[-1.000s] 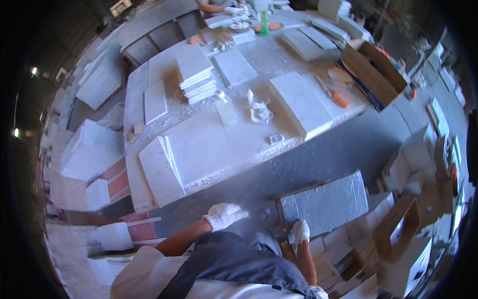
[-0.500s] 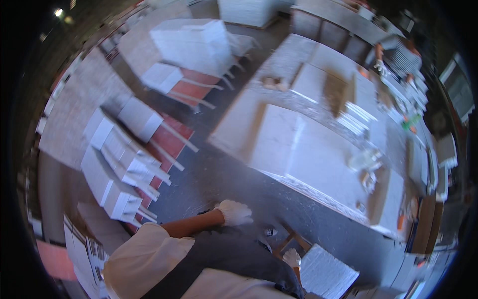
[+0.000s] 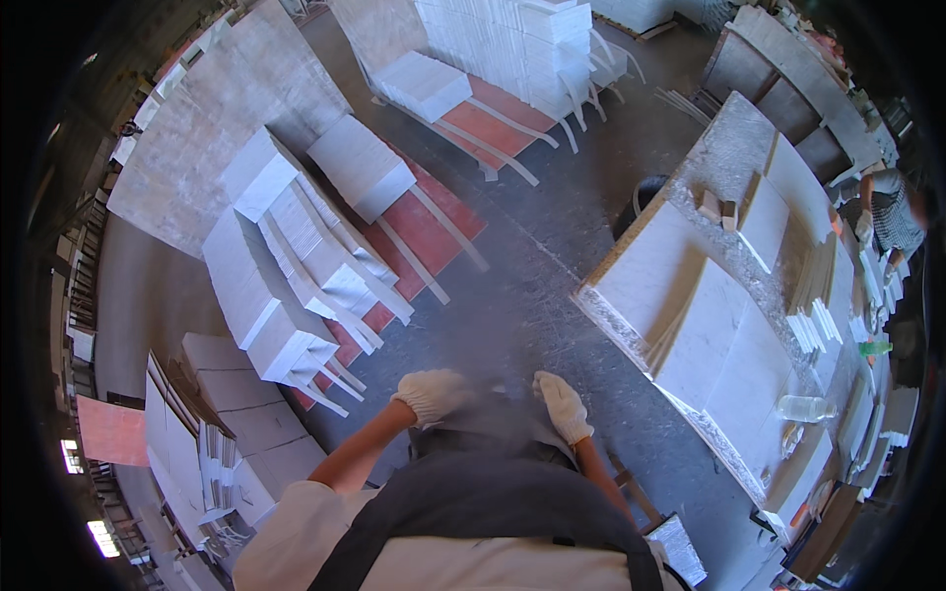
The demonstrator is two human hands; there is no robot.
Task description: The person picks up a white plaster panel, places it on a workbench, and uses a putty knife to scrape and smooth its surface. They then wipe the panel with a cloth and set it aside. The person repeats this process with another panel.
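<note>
Both of my hands wear whitish knit gloves and hang in front of my dark apron, above the floor. My left hand is over the left side of my lap; its fingers are blurred, and no object shows in it. On the other side, my right hand has its fingers loosely bent, with nothing visible in it. Neither hand touches a stack or the table. Nearest the left hand are the strip ends under the stacked white slabs. To the right stands a broad worktable carrying large white marble-like panels.
Red boards with pale strips lie under the stacks at left. A clear plastic bottle lies on the worktable. Another person is at its far right side. A small wrapped block is near my right elbow. Cartons stand lower left.
My view has turned, so the stacks and worktable sit further right. My right hand has come up and forward, away from the wrapped block. My left hand stays before my lap.
</note>
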